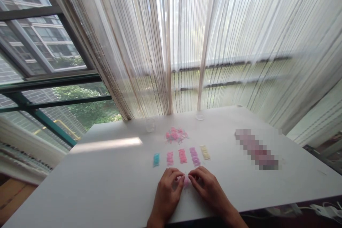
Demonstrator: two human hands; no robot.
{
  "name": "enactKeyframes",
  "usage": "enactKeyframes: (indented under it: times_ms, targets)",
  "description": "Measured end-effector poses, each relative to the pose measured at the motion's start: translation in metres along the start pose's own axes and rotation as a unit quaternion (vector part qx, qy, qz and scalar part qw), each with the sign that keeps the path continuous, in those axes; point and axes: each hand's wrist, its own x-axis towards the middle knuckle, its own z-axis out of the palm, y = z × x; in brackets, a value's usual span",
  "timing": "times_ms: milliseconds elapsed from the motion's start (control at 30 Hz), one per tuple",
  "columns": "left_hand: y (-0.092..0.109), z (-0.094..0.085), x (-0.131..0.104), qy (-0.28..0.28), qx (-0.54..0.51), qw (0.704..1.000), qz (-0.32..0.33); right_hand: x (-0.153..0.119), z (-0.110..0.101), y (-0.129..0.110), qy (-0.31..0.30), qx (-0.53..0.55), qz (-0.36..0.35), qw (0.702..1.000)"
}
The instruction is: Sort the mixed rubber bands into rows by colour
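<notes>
My left hand (169, 190) and my right hand (207, 185) meet near the front edge of the white table (114, 181), fingertips pinched close together. What they pinch is too small to make out. Between and just below the fingertips lies a small pink pile (186, 182). Beyond the hands a row of small coloured packets or bead groups runs left to right: teal (156, 159), light pink (170, 158), bright pink (182, 156), purple (195, 156) and pale yellow (205, 152). Behind the row is a loose heap of pink and whitish pieces (176, 134).
A clear cup (150, 125) and a clear round lid or dish (200, 117) stand near the back edge. A pixelated long object (256, 149) lies at the right. Striped sheer curtains (187, 42) hang behind the table. White cables (326, 211) show at lower right.
</notes>
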Motion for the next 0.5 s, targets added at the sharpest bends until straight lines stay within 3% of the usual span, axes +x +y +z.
enactKeyframes:
  times_ms: [500]
  targets:
    - [-0.0034, 0.0003, -0.0005, 0.001, 0.001, 1.0, 0.011, -0.0011, -0.0024, -0.0068, 0.013, -0.003, 0.006, 1.0]
